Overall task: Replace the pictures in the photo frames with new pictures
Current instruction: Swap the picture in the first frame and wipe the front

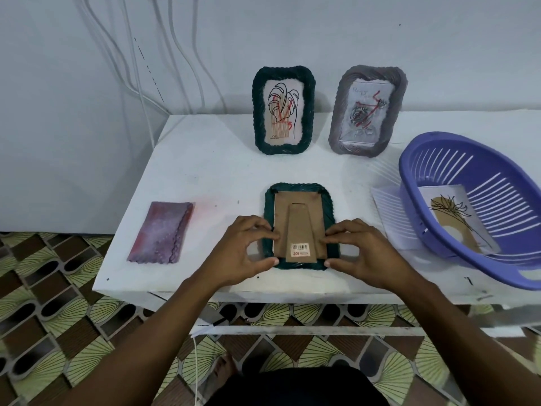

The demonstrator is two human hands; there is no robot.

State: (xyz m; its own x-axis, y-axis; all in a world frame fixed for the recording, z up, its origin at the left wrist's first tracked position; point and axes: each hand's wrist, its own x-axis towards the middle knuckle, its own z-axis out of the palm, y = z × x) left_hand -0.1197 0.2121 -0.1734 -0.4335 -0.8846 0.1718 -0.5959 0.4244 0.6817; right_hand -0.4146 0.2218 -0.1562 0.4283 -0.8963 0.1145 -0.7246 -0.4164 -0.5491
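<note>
**Face-down frame, both hands on it: how I reckon it handles**

The face-down frame (pixel 328 200) is lying in the middle of the tabletop (pixel 205 171), close to the front edge, with its brown backing board (pixel 282 218) facing up. The left hand (pixel 246 247) and right hand (pixel 360 250) each grasp a lower corner. Fingers are curled, fingertips sit against the board's side edges, and thumbs are down at the bottom rim.

My guess is it's a light thing. The green rim looks stiff and ropey, so it should be grippy rather than slippery. The board looks like thin card, which would crease if pried up from one corner. I'd lift it evenly by both side edges. I wouldn't tug on the fold-out stand (pixel 300 230) lying flat on it, since that looks like the weak bit. There might be glass underneath, so I'd keep it flat and go gently.

Stuff I can't make out:
- The frame's front, and whatever picture is inside, are hidden against the tabletop.
- Any tabs or clips holding the board are either under the fingers or too small to see.
- The price sticker (pixel 300 249) is unreadable.
- The purple basket (pixel 480 171) is cut off at the right edge.
- The new picture (pixel 450 212) inside it is partly hidden by the basket wall.
- The writing in the grey frame (pixel 367 111) at the back is just blur.
</note>
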